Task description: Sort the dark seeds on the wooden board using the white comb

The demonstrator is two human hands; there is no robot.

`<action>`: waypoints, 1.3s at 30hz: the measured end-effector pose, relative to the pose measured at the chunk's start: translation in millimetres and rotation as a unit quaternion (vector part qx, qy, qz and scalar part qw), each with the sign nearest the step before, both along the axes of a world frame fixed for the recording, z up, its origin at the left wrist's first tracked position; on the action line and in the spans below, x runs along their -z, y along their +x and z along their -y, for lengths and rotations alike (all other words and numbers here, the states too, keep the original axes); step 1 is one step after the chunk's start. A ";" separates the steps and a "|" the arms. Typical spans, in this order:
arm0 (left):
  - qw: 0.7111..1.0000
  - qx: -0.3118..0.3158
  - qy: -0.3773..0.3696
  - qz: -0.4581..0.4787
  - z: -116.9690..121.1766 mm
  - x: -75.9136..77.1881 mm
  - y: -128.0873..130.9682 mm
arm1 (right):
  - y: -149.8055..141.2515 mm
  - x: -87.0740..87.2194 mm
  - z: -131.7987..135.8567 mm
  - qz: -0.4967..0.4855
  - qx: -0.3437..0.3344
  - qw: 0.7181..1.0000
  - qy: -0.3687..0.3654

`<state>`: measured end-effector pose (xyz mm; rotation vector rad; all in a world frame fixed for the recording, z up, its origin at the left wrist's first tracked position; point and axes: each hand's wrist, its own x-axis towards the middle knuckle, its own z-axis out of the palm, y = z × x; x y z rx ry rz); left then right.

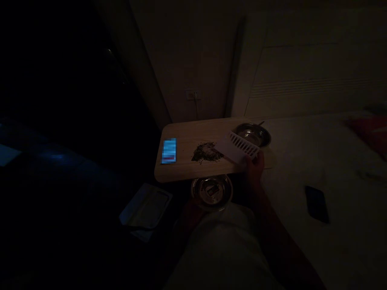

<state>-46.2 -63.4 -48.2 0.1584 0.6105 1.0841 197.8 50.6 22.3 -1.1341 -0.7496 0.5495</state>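
Observation:
My right hand (255, 163) is closed on a flat white plastic piece with a slotted edge (232, 151). The piece lies slanted over the wooden table (184, 131), its far left corner at a pile of small dark bits (207, 152) with some paler matter among them. Below the table's near edge is a metal bowl (228, 197), close to my lap, with a small dark object in it. My left hand (195, 206) grips that bowl at its left rim; its fingers are mostly lost in the dark.
A second metal bowl (263, 135), with a handle sticking out, stands at the table's right end. A lit phone (168, 151) lies on the left. A dark phone (317, 204) rests on the bed (287, 161). Down to the left is a pale package (146, 209). The room is very dim.

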 end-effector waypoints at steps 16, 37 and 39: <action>1.000 0.000 0.001 -0.017 0.8 0.2 2.2 | -7.1 -0.4 8.7 0.181 -0.032 0.983 -0.011; 1.000 -0.005 0.003 -0.030 3.6 1.9 1.5 | -3.3 4.6 6.7 0.176 -0.051 0.983 -0.012; 1.000 0.004 0.004 -0.021 2.7 3.2 1.3 | -3.2 4.9 6.8 0.172 -0.049 0.984 -0.012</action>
